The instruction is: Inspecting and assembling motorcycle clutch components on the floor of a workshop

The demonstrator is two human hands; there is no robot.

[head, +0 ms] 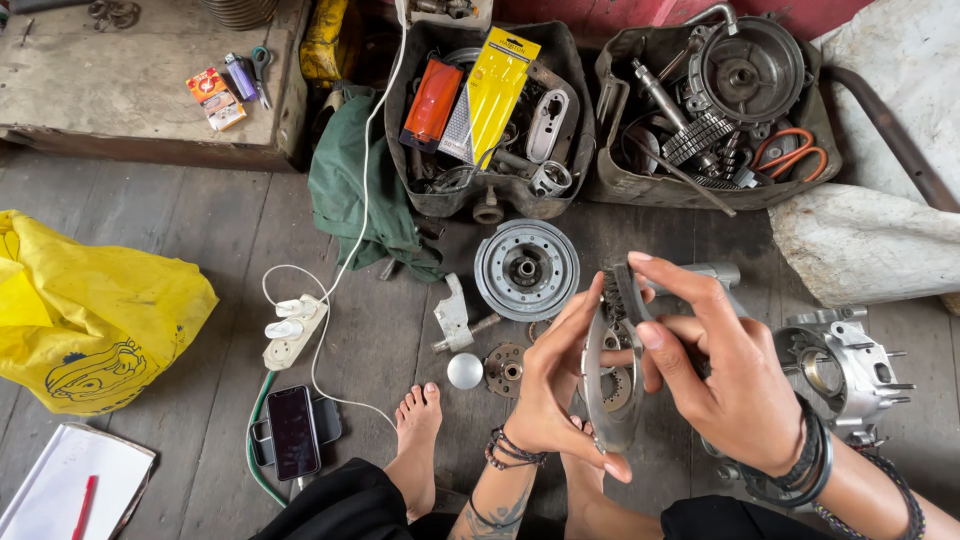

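My left hand [555,390] grips the edge of a flat metal disc-shaped engine part [610,380], held upright over my feet. My right hand [725,375] pinches a small dark toothed gear piece [620,290] at the top of that part, fingers curled around it. A round grey metal hub [526,268] lies on the wooden floor just beyond my hands. A silver engine casing [840,370] sits to the right of my right hand.
Two worn trays hold parts: one [400,150] with orange and yellow packets, one [610,175] with gears and a drum. A yellow bag [95,310], power strip [290,330], phone [293,430], green cloth [355,190], metal ball [464,371], white sacks [870,240] surround me.
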